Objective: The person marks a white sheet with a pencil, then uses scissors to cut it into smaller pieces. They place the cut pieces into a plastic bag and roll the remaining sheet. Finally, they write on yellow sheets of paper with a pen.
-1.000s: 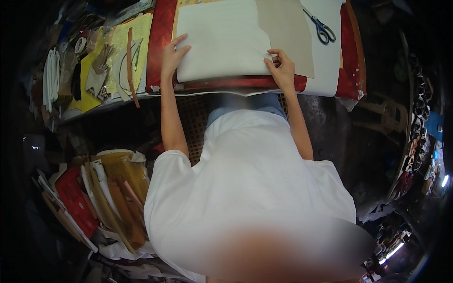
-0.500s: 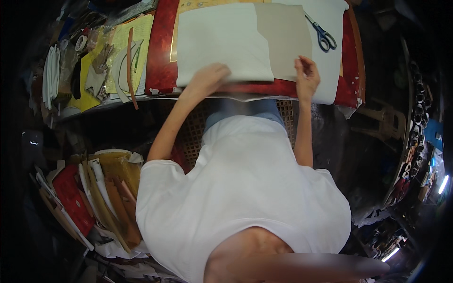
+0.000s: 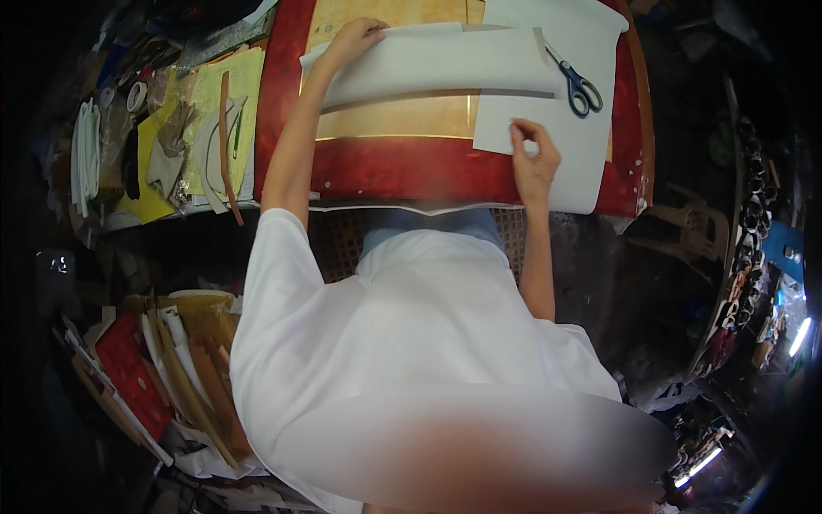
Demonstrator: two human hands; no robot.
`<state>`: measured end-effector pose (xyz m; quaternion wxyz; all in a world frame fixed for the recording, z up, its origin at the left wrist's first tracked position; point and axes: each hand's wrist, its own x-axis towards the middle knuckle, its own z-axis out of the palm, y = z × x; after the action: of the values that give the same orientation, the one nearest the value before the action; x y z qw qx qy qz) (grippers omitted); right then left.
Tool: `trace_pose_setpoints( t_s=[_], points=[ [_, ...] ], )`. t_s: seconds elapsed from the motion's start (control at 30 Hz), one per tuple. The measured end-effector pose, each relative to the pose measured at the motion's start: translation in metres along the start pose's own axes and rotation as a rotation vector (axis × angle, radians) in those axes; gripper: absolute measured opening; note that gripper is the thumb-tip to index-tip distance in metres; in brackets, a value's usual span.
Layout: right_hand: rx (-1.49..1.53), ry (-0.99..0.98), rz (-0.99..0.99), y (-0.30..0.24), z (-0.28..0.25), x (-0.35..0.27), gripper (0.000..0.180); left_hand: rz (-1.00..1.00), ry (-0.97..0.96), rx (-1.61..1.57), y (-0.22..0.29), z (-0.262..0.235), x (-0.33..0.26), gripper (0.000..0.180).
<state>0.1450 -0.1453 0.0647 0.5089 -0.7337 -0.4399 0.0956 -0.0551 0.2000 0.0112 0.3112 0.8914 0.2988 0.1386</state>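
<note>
My left hand [image 3: 355,41] is at the far left end of a white sheet [image 3: 428,64] with a beige backing, its fingers pinched on the far edge. The sheet is folded or rolled into a long band across a pale wooden board [image 3: 394,120]. My right hand [image 3: 535,163] hovers over the near part of a second, larger white sheet [image 3: 548,184], thumb and fingertips drawn together. Whether they hold anything small I cannot see. Blue-handled scissors [image 3: 582,92] lie on that larger sheet, beyond my right hand.
The board rests on a red-covered table [image 3: 385,167]. On the left are yellow papers [image 3: 224,103], a brown strip [image 3: 225,137], cut pieces and a tape roll [image 3: 136,96]. Upright folders and sheets [image 3: 184,360] stand lower left. A plastic chair [image 3: 689,227] is at the right.
The beige-backed sheet has moved away from the table's near edge and become a narrower band, exposing the board. My left hand has gone far with it; my right hand remains near the front.
</note>
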Motion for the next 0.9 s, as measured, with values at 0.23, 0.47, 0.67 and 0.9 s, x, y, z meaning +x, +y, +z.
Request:
trace_pose_setpoints(
  t_s=[0.23, 0.47, 0.67, 0.9],
  points=[
    [0.295, -0.359, 0.303, -0.009, 0.056, -0.008, 0.04, 0.093, 0.15, 0.093, -0.017, 0.007, -0.002, 0.027],
    [0.691, -0.309, 0.601, -0.006, 0.092, 0.011, 0.087, -0.137, -0.143, 0.033, 0.012, -0.007, -0.032, 0.031],
    [0.562, -0.233, 0.443, -0.009, 0.099, 0.01, 0.096, -0.24, 0.066, -0.096, 0.064, 0.02, -0.132, 0.038],
    [0.542, -0.284, 0.583, -0.013, 0.062, -0.025, 0.098, -0.431, 0.215, -0.377, 0.112, 0.049, -0.195, 0.036]
  ],
)
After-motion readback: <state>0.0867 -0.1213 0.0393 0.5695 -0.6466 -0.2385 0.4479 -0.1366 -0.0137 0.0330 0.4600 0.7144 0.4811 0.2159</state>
